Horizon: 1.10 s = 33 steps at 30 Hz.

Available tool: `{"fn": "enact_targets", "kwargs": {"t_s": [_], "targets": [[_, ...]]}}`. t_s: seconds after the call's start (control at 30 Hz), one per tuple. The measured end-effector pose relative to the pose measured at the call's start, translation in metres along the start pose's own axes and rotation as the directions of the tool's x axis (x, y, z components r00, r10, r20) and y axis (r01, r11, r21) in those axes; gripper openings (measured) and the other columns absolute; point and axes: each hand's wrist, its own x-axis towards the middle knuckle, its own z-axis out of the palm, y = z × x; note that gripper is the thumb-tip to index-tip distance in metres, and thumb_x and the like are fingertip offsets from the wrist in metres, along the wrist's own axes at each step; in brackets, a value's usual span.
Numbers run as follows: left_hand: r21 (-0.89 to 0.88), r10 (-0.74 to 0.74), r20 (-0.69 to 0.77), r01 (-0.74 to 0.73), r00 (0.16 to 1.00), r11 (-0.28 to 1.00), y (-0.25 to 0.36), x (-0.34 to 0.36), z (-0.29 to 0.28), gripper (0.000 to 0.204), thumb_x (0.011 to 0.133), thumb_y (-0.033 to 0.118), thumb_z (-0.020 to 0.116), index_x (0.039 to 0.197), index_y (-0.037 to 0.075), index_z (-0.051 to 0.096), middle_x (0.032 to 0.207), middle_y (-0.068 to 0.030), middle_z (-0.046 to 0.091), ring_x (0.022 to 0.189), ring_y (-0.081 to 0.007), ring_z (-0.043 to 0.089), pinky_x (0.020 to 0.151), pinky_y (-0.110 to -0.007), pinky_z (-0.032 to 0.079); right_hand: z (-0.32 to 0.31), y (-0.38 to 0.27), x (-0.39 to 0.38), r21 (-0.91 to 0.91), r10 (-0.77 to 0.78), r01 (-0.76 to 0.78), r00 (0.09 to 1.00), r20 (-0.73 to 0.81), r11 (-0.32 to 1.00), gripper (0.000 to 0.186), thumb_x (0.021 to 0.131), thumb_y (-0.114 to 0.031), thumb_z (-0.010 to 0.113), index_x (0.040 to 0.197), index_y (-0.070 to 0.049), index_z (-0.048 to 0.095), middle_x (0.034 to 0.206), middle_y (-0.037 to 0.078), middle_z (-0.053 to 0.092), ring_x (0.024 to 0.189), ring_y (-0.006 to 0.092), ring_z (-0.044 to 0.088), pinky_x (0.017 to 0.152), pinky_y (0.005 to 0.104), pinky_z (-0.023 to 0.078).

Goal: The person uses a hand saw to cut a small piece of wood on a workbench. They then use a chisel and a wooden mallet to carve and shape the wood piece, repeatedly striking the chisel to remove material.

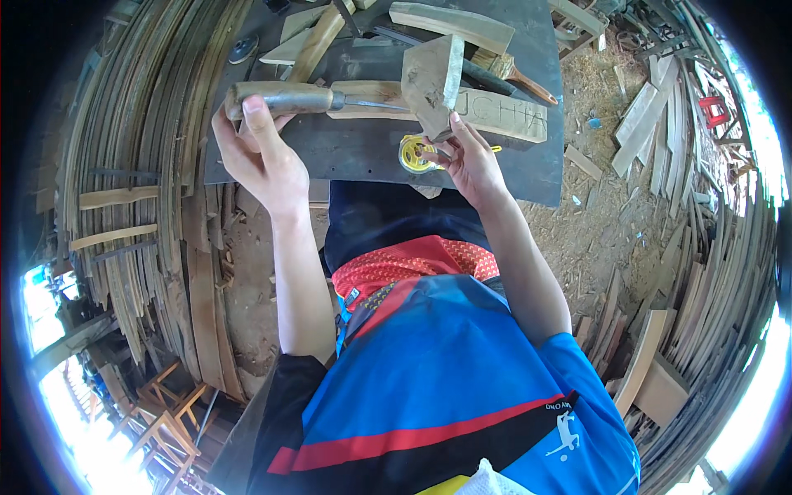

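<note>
My left hand (266,161) is closed around the wooden handle of a chisel (301,98), thumb on the handle. Its thin metal blade points right, and the tip reaches the edge of a grey-brown block. My right hand (472,161) grips that block (429,78) low down, holding it tilted above the table; whether it is wood or stone I cannot tell. Beneath both lies a long wooden board (503,115) with carved marks at its right part. A yellow tape measure (419,154) sits on the dark table (355,157), partly behind my right fingers.
Farther back on the table are a brush (528,82), a wooden piece (454,27), a saw blade (346,16) and more offcuts. Stacked planks (157,165) stand to the left. Loose boards (652,115) and shavings cover the ground at right, near a red object (713,111).
</note>
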Motion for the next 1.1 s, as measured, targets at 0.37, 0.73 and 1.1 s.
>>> {"fn": "enact_targets", "kwargs": {"t_s": [0.37,0.73,1.1], "targets": [[0.047,-0.056,-0.020,0.057,0.998,0.997,-0.005,-0.007,0.001,0.054,0.099,0.042,0.054,0.128,-0.003,0.044,0.118,-0.0174,0.055,0.106,-0.0243,0.061,0.081,-0.041,0.059,-0.011,0.010,-0.013,0.393,0.123,-0.157,0.986,0.112,0.906,0.043,0.105,-0.031,0.042,0.131,0.003,0.045,0.115,0.019,0.059,0.104,0.0257,0.062,0.086,0.0401,0.057],[0.021,-0.042,0.057,0.041,0.997,0.999,-0.013,-0.013,0.007,0.043,0.101,0.032,0.054,0.123,-0.003,0.045,0.112,-0.0158,0.057,0.098,-0.0203,0.063,0.080,-0.036,0.058,-0.026,0.003,-0.023,-0.409,0.108,-0.120,0.993,-0.051,0.904,0.042,0.100,-0.036,0.052,0.123,0.000,0.051,0.107,0.009,0.065,0.087,0.0172,0.063,0.071,0.0335,0.050],[0.006,0.090,0.361,-0.099,0.928,0.995,-0.029,-0.007,0.055,0.034,0.090,0.019,0.072,0.108,-0.003,0.054,0.100,-0.0117,0.060,0.085,-0.0122,0.061,0.059,-0.024,0.057,-0.041,-0.011,-0.019,-0.881,-0.139,-0.057,0.981,-0.138,0.470,0.044,0.090,-0.037,0.065,0.103,0.005,0.062,0.079,0.005,0.066,0.065,0.0124,0.055,0.064,0.0301,0.046]]}}
